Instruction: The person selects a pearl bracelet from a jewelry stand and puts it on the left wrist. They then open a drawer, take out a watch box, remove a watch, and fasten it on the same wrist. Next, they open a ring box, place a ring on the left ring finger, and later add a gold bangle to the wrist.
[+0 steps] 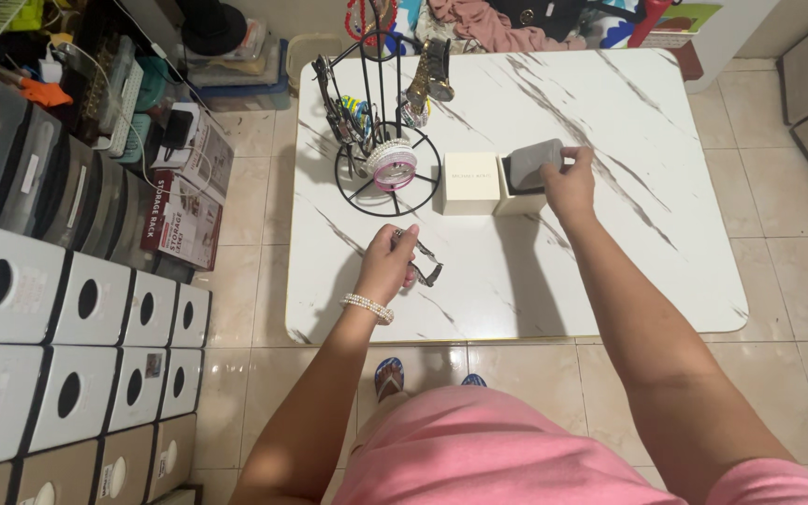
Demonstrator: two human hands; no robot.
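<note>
Left hand [387,265] is closing its fingers around a dark metal watch [420,259], holding it just above the marble table [610,281] near the front edge. Right hand [569,183] is gripping a small grey cushion [530,163], which is sitting in the open cream box [516,198] at mid-table. The box's square lid [470,183] is lying just beside it, next to the black wire jewellery stand [378,140] toward the back-left corner.
</note>
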